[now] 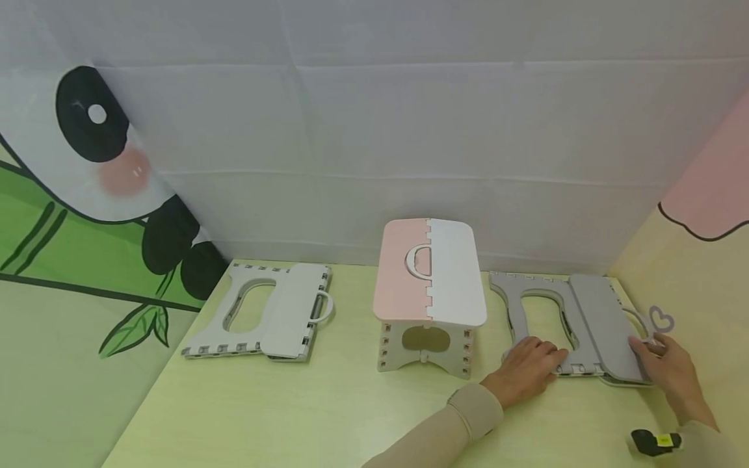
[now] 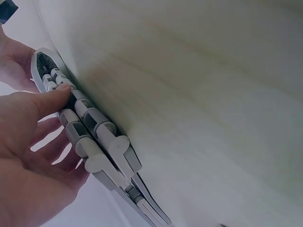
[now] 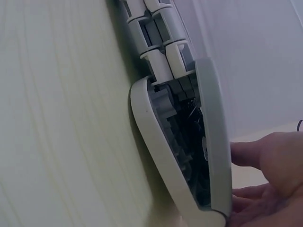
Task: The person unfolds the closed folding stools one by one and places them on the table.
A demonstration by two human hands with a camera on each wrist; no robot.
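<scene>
A grey folding stool (image 1: 608, 325) lies folded flat at the right of the table. My left hand (image 1: 526, 370) holds its near edge by the leg part; the thumb lies along the hinged edge (image 2: 97, 120) in the left wrist view, with the fingers over the face. At the stool's right end, my right hand (image 1: 671, 368) grips the top panel beside the loop handle (image 1: 636, 322). The right wrist view shows that thumb on the panel (image 3: 217, 137) and the fingers round its end. A narrow gap shows between the stool's two folded top halves.
A pink and white stool (image 1: 456, 279) stands unfolded at the middle back. To the left, a white folding stool (image 1: 287, 318) lies folded flat. A grey cloth wall (image 1: 351, 130) rises behind the table (image 1: 281, 416), and a yellowish wall (image 1: 714, 292) borders its right side.
</scene>
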